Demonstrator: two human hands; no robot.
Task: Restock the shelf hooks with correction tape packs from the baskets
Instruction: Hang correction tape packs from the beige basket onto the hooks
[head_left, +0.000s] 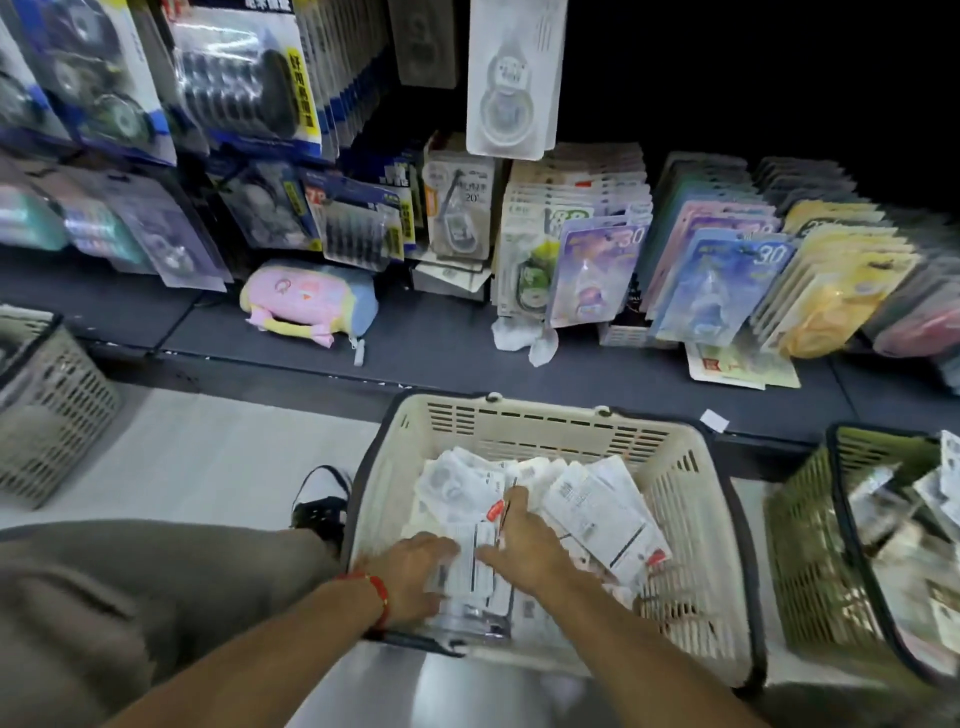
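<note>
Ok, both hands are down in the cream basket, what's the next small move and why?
Probably close the left hand and right hand on the stack of packs between them and lift it out of the cream basket: the shelf hooks are above, and neither hand clearly grips yet.

Both forearms are bare, with no sleeves showing. The left wrist wears a red cord bracelet (378, 597). Grey-brown trousers (156, 582) cover the leg, above a black-and-white shoe (322, 499).

"30" on purple pack (597, 270), "30" on blue pack (727, 286), "20" on grey-carded pack (460, 208)
</note>
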